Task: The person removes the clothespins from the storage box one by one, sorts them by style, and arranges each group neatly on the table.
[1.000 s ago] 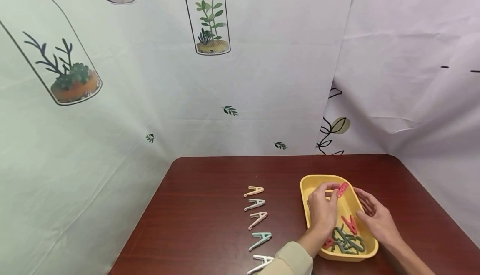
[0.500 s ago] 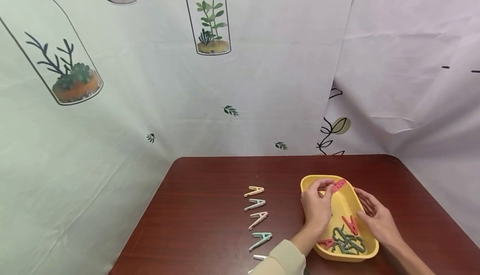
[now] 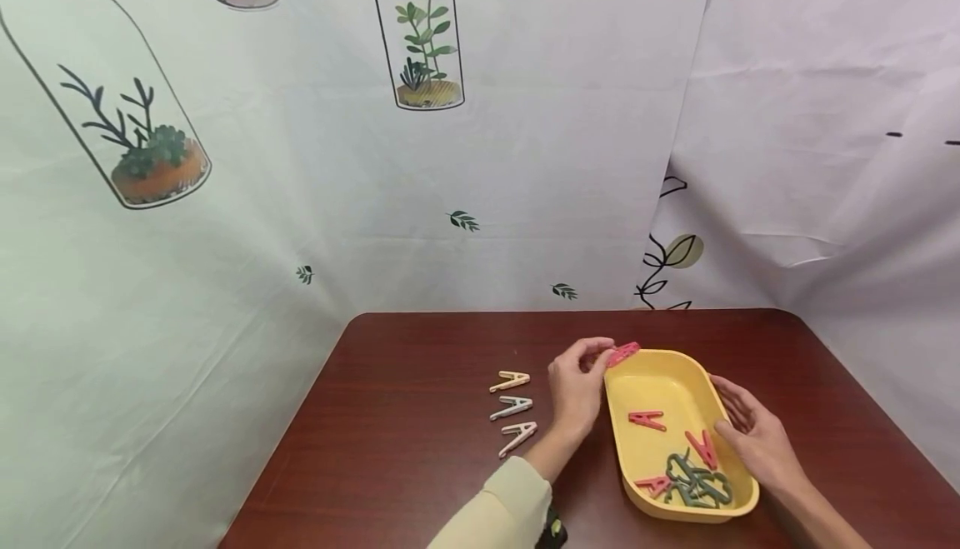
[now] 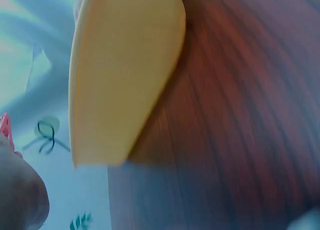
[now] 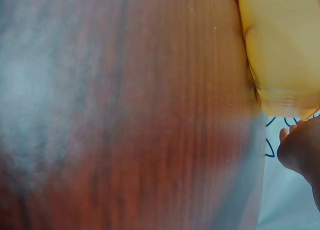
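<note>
In the head view my left hand pinches a red clothespin at the far left corner of a yellow plastic tray. The left wrist view catches only part of this hand and the pin's pink-red edge. My right hand holds the tray's right side, thumb at the rim and fingers along the outer wall. Inside the tray lie red clothespins and a tangle of dark green clothespins near its front end.
Left of the tray, a column of pale clothespins lies on the dark red-brown table; my left forearm covers its nearer part. A white patterned cloth hangs behind the table.
My left hand has carried the red clothespin leftward from over the tray to its left rim, uncovering another red clothespin inside. The left sleeve now covers the nearer pale clothespins. My right hand stays put.
</note>
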{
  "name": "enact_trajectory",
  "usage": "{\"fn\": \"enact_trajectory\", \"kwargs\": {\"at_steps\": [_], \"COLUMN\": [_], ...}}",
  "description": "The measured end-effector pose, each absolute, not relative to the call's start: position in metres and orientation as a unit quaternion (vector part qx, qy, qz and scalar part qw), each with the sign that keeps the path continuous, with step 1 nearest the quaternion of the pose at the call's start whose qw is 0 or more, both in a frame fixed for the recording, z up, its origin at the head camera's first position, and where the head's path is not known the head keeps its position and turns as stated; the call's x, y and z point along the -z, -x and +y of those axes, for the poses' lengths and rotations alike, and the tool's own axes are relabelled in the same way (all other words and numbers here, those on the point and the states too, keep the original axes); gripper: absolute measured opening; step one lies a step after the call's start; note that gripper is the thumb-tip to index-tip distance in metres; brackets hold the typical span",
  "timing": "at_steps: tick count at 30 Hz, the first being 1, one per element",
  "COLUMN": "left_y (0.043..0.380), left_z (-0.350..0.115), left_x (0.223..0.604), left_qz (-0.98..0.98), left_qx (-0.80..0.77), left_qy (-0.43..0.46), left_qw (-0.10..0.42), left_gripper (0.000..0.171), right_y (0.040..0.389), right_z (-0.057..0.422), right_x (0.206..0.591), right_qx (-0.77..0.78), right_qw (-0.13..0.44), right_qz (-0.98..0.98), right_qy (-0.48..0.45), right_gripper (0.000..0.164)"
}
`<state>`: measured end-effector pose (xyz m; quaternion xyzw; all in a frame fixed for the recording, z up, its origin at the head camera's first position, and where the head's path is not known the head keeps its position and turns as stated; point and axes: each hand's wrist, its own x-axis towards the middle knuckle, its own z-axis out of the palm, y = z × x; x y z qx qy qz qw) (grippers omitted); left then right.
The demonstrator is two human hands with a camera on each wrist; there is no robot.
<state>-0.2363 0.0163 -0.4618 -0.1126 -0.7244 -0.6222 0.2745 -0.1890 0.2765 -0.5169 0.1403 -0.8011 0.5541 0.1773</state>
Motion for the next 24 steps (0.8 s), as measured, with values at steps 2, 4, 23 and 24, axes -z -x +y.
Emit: {"fn": "enact_trajectory", "kwargs": {"at_steps": [2,4,23,24], "left_y": [0.241,0.246,0.267,0.266], "left_z": [0.003,-0.012,-0.156,-0.162], "left_x": [0.462,0.463,0.483,0.485], "left_qz": [-0.722,-0.720,-0.785,-0.788], "left_qx": [0.625,0.625,0.542,0.538], "left_qy": [0.113,0.111,0.055,0.052], "left_qw": [0.276,0.279,0.295,0.294], "left_gripper": [0.007,0.007,0.010,0.010], "right_y": [0.189,0.188,0.187,0.187], "right_z": [0.277,0.276,0.277,0.277], "right_x": [0.516,0.515,0.514,0.514], "right_qx": [-0.552,-0.550,-0.545,-0.544], "right_qw": [0.174,0.170,0.157,0.156], "right_qz": [-0.804,-0.806,-0.815,-0.815], "right_qy": [-0.138,-0.134,-0.120,-0.120], "right_gripper": [0.060,0.060,0.060,0.060]}}
